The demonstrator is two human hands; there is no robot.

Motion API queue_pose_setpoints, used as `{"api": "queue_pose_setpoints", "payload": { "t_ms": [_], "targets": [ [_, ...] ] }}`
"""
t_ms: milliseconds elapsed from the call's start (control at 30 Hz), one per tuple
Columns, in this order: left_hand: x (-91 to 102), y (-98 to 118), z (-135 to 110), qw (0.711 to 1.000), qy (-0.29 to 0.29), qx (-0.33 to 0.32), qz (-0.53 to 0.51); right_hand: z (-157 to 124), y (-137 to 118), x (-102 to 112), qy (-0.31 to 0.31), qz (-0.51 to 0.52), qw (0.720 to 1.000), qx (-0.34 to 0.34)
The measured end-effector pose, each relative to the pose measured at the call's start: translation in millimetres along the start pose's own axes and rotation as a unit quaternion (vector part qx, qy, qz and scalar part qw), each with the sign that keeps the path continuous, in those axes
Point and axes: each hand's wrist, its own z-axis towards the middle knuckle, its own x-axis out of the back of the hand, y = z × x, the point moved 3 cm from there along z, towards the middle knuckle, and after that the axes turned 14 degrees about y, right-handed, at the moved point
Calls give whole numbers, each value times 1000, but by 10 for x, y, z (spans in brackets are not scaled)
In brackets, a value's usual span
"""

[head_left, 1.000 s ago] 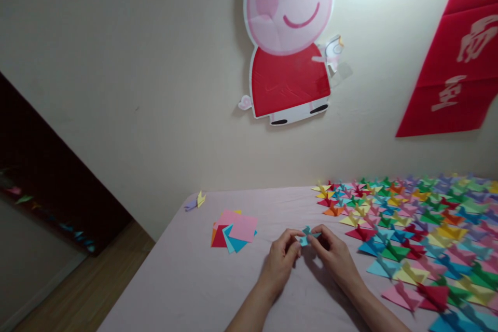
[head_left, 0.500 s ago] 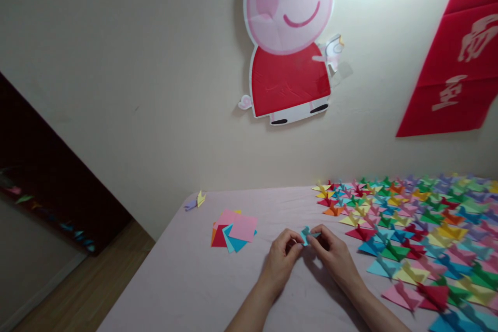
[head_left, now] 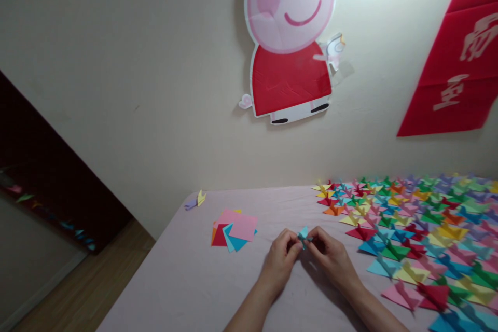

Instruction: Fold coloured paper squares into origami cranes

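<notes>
Between my two hands is a small light-blue origami crane (head_left: 304,234), held just above the pink-covered table (head_left: 167,280). My left hand (head_left: 282,254) pinches its left side between thumb and forefinger. On the other side, my right hand (head_left: 330,251) grips the crane's right edge with thumb and fingertips. Parts of the folded paper are hidden behind the fingers. Left of my hands lies a loose fan of square paper sheets (head_left: 244,226) in pink, red, blue and orange.
Rows of finished paper cranes (head_left: 410,272) in many colours cover the table's right side. Two folded pieces, one yellow (head_left: 201,198) and one purple (head_left: 190,205), lie at the far left corner. A wall with a pig cutout (head_left: 291,78) and red banner (head_left: 447,62) rises behind.
The light-blue crane has been turned between my fingers, so a pointed part now stands up. My right hand has shifted slightly; the sheets and rows of cranes stay put.
</notes>
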Motion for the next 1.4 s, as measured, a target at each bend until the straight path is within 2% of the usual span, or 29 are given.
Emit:
{"api": "queue_pose_setpoints", "payload": {
  "t_ms": [267,533,633,867,933,1067,1233,1400],
  "targets": [
    [-6,-53,-7,1000,12,4,7,-5,-10,-5,-2,-17,1000,26],
    [30,-4,13,998,26,13,-48,13,90,8,20,1,1000,-8],
    [39,-10,29,997,33,23,-65,3,103,-12,2,17,1000,-15],
    [22,-49,38,997,9,39,-69,-12,37,-37,-43,74,996,-21],
    [26,-56,33,996,12,44,-72,16,33,-5,-28,95,995,-30],
    [21,-50,19,995,7,53,-82,86,95,58,46,95,992,-70],
    [3,-17,12,995,-7,48,-91,76,137,-28,-4,67,997,-38],
    [-10,5,1,995,-19,48,-85,33,109,-38,7,43,999,-29]
  ]
}}
